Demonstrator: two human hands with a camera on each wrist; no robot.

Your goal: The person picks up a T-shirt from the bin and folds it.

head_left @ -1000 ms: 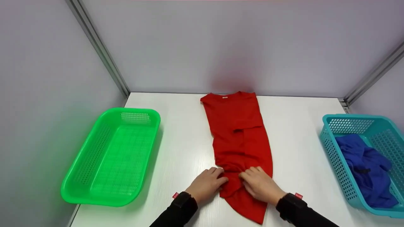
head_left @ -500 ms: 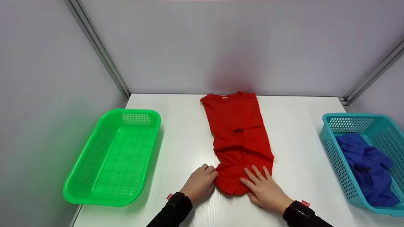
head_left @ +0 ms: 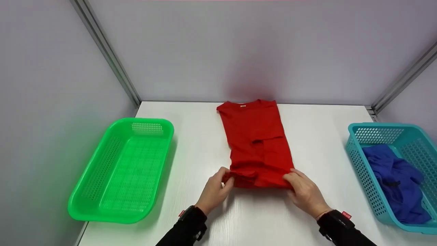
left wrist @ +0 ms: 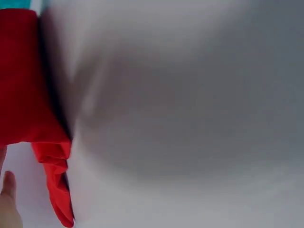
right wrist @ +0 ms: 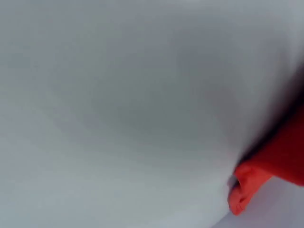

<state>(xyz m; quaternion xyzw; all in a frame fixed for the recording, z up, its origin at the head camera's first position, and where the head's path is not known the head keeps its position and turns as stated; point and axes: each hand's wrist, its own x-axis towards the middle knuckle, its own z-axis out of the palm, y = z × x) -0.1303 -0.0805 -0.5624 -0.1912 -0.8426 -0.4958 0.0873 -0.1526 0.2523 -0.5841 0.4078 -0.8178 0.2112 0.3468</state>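
Here, at the far left of the white tabletop (head_left: pixel 198 143), a bright green basket (head_left: pixel 85 208) sits with its perforated walls showing. Just right of it, the person's left hand (head_left: pixel 215 192) comes in from the near edge in a dark sleeve, its fingers (head_left: pixel 228 177) curled and pinching the near-left corner of the red shirt (head_left: pixel 257 143). In the left wrist view that bunched corner hangs as a small red fold just beside a fingertip at the lower left edge.

The shirt lies in the middle of the tabletop as a long, narrow folded strip, its collar end toward the back wall and its doubled near end raised slightly between the two hands. Cloth spans from one set of fingers straight across to the other, with both hands at the shirt's near corners and the rest of it lying beyond them.

The right hand (head_left: pixel 305 194) holds the near-right corner, its fingers bent over the edge and gripping the cloth; the right wrist view shows only a blurred red fold at the lower right. Farther right, well apart from the shirt, a teal basket (head_left: pixel 355 152) holds a crumpled blue garment (head_left: pixel 392 177).
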